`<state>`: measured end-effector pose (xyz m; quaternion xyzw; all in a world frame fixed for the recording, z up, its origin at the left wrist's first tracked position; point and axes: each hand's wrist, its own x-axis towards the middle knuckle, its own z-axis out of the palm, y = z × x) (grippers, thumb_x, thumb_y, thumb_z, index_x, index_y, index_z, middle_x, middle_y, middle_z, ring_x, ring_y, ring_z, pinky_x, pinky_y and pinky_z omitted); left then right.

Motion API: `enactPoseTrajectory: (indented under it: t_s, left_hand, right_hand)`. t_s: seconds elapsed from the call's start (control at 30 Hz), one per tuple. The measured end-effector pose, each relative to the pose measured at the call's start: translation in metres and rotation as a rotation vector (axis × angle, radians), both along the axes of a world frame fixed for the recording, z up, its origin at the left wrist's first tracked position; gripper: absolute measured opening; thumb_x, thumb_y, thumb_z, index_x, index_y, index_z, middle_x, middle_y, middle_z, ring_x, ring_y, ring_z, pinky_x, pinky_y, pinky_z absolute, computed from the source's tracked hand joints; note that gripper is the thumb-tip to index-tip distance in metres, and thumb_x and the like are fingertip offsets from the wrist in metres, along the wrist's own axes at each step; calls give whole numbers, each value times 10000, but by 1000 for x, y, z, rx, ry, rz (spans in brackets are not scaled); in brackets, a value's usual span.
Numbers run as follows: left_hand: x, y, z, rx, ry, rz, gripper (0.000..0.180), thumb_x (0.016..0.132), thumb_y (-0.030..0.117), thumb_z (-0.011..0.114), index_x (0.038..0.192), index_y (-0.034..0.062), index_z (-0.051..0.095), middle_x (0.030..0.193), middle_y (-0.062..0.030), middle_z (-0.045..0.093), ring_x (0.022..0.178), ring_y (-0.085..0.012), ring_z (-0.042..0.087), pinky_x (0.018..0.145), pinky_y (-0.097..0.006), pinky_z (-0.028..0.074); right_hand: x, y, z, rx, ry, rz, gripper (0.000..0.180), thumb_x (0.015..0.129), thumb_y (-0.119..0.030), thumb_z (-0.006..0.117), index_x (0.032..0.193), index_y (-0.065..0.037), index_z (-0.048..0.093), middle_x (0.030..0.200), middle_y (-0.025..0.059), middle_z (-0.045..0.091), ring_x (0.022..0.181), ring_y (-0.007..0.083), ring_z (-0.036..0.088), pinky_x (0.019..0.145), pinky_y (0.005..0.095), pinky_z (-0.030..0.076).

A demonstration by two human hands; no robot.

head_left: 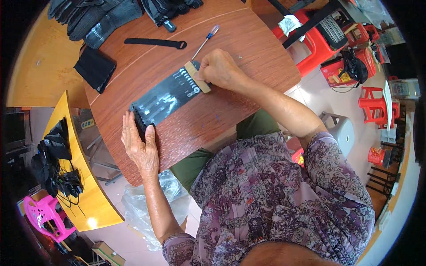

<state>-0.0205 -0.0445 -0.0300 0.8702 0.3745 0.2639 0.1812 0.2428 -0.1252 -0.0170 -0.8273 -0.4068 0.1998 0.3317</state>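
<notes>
A flat plastic packet (166, 99) with a dark printed end lies slanted across the brown table, with dark toothed-edged contents at its lower left end. At that end rests my left hand (141, 144), fingers stretched out and thumb apart, touching the packet's edge. Across the printed end lies a tan flat strip (196, 76), its material unclear. My right hand (220, 70) is closed in a fist at the strip, fingertips curled against it. Just beyond the strip lies a screwdriver (205, 43) with a clear bluish handle. A black strap (155, 42) with a looped end lies farther left.
Stacks of black straps (100, 20) fill the table's far left, with a folded black bundle (95, 68) nearer. To the left, a yellow table (95, 195) bears black cables. A clear plastic bag (153, 204) hangs below the table edge. Red stools (310, 57) stand at right.
</notes>
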Motion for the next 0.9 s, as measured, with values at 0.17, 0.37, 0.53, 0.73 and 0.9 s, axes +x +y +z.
enactPoseTrajectory:
  t_s: [0.17,0.37,0.53,0.73,0.9]
  left_hand:
    - [4,0,-1,10,-22,19,485,857,207,613,1300,56,487,1340,-140,482,1252,-288,426,1054,-376,299]
    - [4,-1,0,-12,-40,28,487,846,166,620,1300,50,485,1339,-138,482,1247,-285,431,1045,-373,315]
    - [0,0,-2,-33,-62,16,474,859,201,599,1290,38,486,1342,-164,471,1272,-317,409,1061,-410,292]
    - [-4,1,-6,-170,-229,57,409,857,114,579,1259,60,530,1305,-154,511,1225,-288,461,1042,-385,330]
    - [-4,1,-5,-193,-391,120,438,767,-106,556,1176,44,596,999,-94,615,933,-203,568,847,-302,451]
  right_hand:
    - [1,-1,-5,27,-82,10,177,688,-145,721,681,25,674,641,171,643,595,248,639,577,365,496]
    - [-3,-5,-1,47,-95,2,200,694,-167,711,698,28,667,649,189,635,608,267,640,585,373,493]
    - [-6,-7,2,57,-88,4,215,697,-185,702,700,27,663,647,194,630,609,280,636,585,379,487]
    - [-20,-5,17,10,-120,37,200,706,-175,684,690,23,657,635,180,630,600,253,633,565,358,478]
    - [-68,22,25,151,153,165,157,698,-140,690,670,12,663,600,141,636,545,191,610,516,328,469]
